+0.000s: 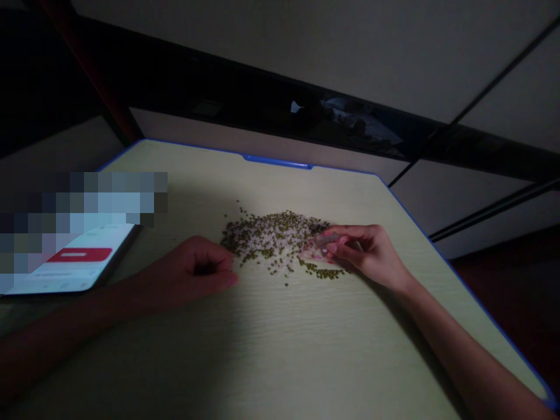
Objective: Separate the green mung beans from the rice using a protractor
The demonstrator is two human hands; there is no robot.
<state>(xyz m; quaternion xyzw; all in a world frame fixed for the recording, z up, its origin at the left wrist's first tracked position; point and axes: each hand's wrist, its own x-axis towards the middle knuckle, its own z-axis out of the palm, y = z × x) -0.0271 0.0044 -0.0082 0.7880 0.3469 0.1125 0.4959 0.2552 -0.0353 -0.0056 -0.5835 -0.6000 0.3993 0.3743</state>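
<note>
A pile of small green beans mixed with white rice-like grains (271,233) lies spread on the table (262,350). My left hand (199,265) is at the pile's left edge, its fingers curled in and the thumb pointing right; whether anything is inside is hidden. At the right side of the pile, my right hand (367,251) pinches a small see-through plastic bag (317,248) with pinkish marks between thumb and fingers. The bag covers part of the grains. Just below it, a short strip of green beans (321,271) lies apart from the main pile.
A lit tablet-like screen (79,268), partly blurred out, stands at the left by my forearm. The table has a blue rim with a blue raised strip (277,161) at its far edge. Beyond it are pale panels (306,46) with a dark open shelf gap.
</note>
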